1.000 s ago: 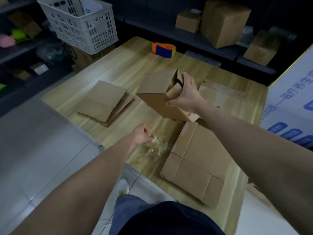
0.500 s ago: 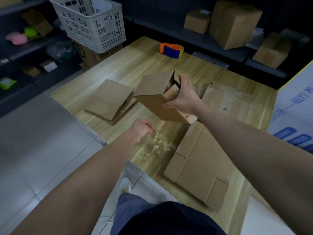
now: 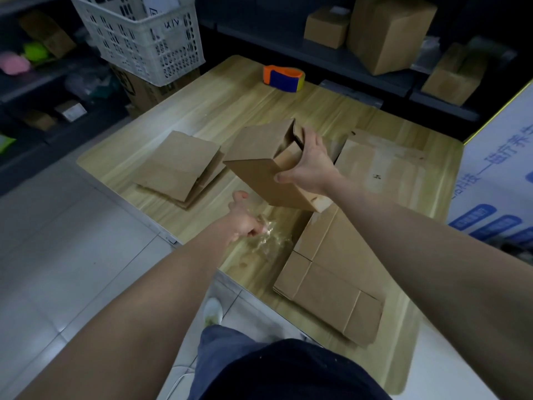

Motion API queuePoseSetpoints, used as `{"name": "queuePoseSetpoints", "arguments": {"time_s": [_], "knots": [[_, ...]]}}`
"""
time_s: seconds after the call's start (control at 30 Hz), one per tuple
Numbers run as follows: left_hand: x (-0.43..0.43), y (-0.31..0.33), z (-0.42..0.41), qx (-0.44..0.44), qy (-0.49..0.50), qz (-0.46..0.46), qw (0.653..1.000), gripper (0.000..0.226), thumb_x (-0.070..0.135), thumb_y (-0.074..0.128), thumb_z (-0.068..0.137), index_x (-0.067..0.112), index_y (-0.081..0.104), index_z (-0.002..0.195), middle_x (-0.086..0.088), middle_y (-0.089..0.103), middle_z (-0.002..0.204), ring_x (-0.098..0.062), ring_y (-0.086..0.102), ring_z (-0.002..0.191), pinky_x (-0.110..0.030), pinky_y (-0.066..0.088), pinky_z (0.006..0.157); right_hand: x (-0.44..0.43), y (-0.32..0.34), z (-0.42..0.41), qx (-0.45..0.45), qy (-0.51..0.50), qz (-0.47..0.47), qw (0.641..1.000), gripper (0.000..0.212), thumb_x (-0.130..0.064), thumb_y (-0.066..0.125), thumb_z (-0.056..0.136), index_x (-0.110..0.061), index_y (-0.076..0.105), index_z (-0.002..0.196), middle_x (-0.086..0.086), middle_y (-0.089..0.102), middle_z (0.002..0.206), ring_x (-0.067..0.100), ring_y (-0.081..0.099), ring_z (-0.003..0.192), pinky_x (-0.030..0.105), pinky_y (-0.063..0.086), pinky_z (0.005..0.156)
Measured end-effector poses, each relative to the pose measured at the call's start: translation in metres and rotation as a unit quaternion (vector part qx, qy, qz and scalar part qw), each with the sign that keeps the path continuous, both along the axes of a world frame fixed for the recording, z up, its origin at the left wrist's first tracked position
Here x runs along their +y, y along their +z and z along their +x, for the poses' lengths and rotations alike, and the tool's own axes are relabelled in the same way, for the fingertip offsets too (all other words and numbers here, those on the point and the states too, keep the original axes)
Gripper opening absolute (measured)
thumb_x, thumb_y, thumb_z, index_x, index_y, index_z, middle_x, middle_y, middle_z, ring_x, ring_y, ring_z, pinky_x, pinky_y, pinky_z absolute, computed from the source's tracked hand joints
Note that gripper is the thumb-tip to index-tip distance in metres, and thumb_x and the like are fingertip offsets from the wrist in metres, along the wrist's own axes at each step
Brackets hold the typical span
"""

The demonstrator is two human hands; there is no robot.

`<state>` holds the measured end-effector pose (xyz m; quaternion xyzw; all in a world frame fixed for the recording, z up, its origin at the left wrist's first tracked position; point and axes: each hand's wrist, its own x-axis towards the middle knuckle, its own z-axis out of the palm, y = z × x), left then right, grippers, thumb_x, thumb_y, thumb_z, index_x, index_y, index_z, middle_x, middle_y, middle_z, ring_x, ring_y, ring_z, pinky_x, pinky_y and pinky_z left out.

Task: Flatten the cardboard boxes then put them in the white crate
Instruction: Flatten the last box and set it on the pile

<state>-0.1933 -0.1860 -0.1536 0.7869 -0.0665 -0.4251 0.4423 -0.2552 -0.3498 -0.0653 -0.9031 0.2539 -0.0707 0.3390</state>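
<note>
My right hand (image 3: 308, 166) grips an unflattened cardboard box (image 3: 259, 166) by its open end and holds it tilted above the middle of the wooden table (image 3: 230, 105). Just below it, my left hand (image 3: 245, 220) pinches a crumpled strip of clear tape (image 3: 271, 238) that lies on the table. A flattened box (image 3: 178, 166) rests on the table to the left, on top of others. Another flattened box (image 3: 334, 278) lies at the near right edge. The white crate (image 3: 141, 33) stands beyond the table's far left corner, on a carton.
An orange and blue tape dispenser (image 3: 284, 77) sits at the table's far edge. A large flat cardboard sheet (image 3: 383, 171) covers the right side. Closed boxes (image 3: 389, 30) stand on dark shelves behind. A white printed panel (image 3: 501, 174) leans at the right.
My left hand has shifted slightly toward the held box, with its thumb now lifted, still pinching the clear tape. My right hand keeps the box in about the same place.
</note>
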Motion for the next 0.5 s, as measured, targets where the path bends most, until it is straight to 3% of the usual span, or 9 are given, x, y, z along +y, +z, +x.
{"name": "queuePoseSetpoints", "arguments": {"time_s": [0.13,0.23,0.3,0.4,0.5], "knots": [[0.002,0.005,-0.001,0.073,0.026,-0.053,0.996,0.056,0.006,0.058,0.091,0.019,0.03,0.138,-0.01,0.052,0.112,-0.027,0.063,0.076,-0.041,0.059,0.069,0.004,0.0,0.0,0.004,0.005,0.001,1.0,0.123,-0.039,0.085,0.056,-0.02,0.007,0.15,0.006,0.023,0.149,0.028,0.027,0.135,0.05,0.031,0.11],[0.003,0.009,0.005,0.039,0.051,-0.055,0.996,0.039,0.005,0.049,0.096,0.007,0.04,0.134,-0.014,0.063,0.111,-0.025,0.065,0.07,-0.029,0.057,0.058,0.01,0.0,0.002,-0.003,-0.003,-0.004,1.0,0.123,-0.039,0.085,0.056,-0.018,0.008,0.15,0.006,0.022,0.15,0.029,0.026,0.136,0.051,0.03,0.111],[0.003,0.006,0.006,-0.033,0.048,-0.025,0.998,0.033,0.0,0.057,0.09,0.002,0.052,0.122,-0.014,0.068,0.104,-0.02,0.066,0.076,-0.024,0.054,0.061,0.014,0.001,0.004,-0.009,-0.01,-0.006,1.0,0.122,-0.039,0.085,0.057,-0.017,0.009,0.15,0.008,0.023,0.149,0.03,0.026,0.135,0.051,0.03,0.111],[0.002,0.0,0.007,-0.068,0.073,0.012,0.995,0.022,0.002,0.073,0.077,0.008,0.065,0.096,-0.009,0.067,0.098,-0.02,0.062,0.096,-0.029,0.049,0.088,0.016,0.003,0.006,-0.011,-0.015,-0.004,1.0,0.122,-0.04,0.085,0.057,-0.016,0.01,0.15,0.008,0.024,0.148,0.03,0.027,0.134,0.051,0.03,0.111],[0.0,-0.004,0.007,-0.024,0.099,0.023,0.995,0.022,0.004,0.078,0.072,0.01,0.064,0.089,-0.008,0.066,0.092,-0.016,0.059,0.083,-0.029,0.052,0.084,0.015,0.003,0.005,-0.009,-0.02,0.001,1.0,0.122,-0.039,0.085,0.056,-0.016,0.01,0.15,0.008,0.024,0.147,0.029,0.027,0.134,0.051,0.031,0.11]]}}
